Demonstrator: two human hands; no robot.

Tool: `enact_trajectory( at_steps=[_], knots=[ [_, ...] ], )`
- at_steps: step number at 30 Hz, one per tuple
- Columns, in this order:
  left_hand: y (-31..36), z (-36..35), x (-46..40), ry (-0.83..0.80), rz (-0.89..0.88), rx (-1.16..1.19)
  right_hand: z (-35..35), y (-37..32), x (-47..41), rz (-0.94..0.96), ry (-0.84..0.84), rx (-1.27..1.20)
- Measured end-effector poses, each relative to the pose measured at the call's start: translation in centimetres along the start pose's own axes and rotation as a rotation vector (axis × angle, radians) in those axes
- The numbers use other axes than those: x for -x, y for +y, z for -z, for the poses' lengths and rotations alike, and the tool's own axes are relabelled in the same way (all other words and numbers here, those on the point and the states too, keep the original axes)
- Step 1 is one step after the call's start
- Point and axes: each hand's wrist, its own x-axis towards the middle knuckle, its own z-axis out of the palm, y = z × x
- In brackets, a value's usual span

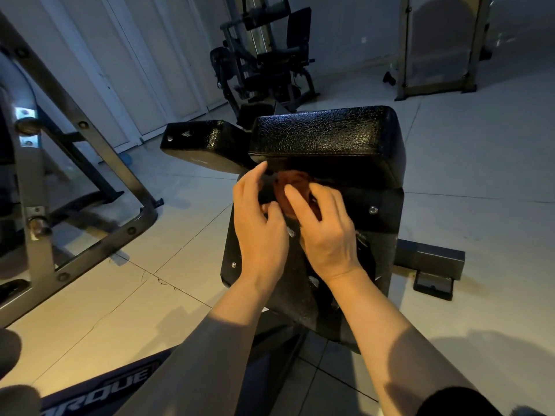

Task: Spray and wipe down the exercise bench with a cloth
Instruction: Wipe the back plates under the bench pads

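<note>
The black padded exercise bench point(324, 136) stands in front of me, its upper pad glossy and its lower black panel point(381, 211) fixed with bolts. A reddish-brown cloth point(292, 183) is bunched just under the upper pad's front edge. My right hand point(327, 232) has its fingers curled onto the cloth. My left hand point(258, 217) is beside it, thumb and fingers pinching at the cloth's left side, index finger raised toward the pad. Most of the cloth is hidden behind both hands. No spray bottle is in view.
A grey steel rack frame point(75, 181) stands close on the left. A second black pad point(198, 142) juts out left of the bench. A weight machine point(264, 64) stands at the back, a grey frame point(438, 49) at back right, and the bench's foot bar point(429, 262) lies on the tiled floor.
</note>
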Motion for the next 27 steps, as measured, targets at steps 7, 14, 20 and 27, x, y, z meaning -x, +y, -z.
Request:
enact_trajectory(
  at_steps=[7,14,20,27],
  knots=[
    [-0.3,0.1,-0.1,-0.065,0.034,-0.003,-1.0,1.6,0.8,-0.298,-0.084,0.032],
    [-0.8,0.4,-0.6,-0.064,0.055,0.03,-0.7,-1.4,-2.2,-0.005,-0.003,-0.083],
    [-0.6,0.4,-0.3,-0.108,0.094,0.013,-0.5,1.0,0.2,-0.522,-0.05,-0.054],
    [-0.5,0.3,-0.4,-0.043,0.096,-0.003,-0.5,-1.9,-2.6,-0.221,0.026,-0.241]
  ],
)
